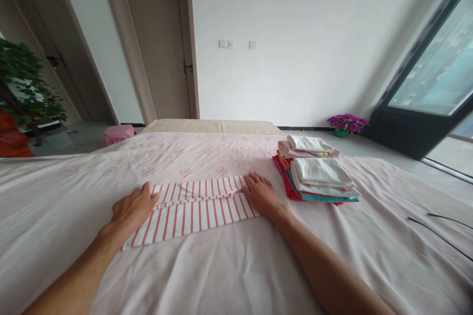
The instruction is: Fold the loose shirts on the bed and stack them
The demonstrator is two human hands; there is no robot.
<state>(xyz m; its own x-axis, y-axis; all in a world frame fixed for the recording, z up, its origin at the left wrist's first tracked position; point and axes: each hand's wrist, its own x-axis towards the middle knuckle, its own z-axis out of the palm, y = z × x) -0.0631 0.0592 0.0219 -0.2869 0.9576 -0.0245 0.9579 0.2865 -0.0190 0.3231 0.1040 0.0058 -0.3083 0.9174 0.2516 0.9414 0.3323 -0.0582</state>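
Note:
A white cloth with red stripes (192, 224) lies in a long folded strip on the bed cover, with a seam where its edges meet running along the middle. My left hand (135, 206) is at its left end, fingers curled and closed on the edge, the thumb on top. Over the right end, my right hand (260, 193) rests palm down, its fingers stretched out and touching the fabric. Just right of that hand sits a stack of folded cloths (325, 173), white on top, with blue, red and orange ones below.
The pale pink flowered cover (221, 275) is wrinkled near me. Dark cords (439, 236) lie at the right. Beyond the far edge are a pink stool (118, 134), purple flowers (347, 123) in a pot, and a closed door (157, 44). Green plants (29, 83) stand at the left.

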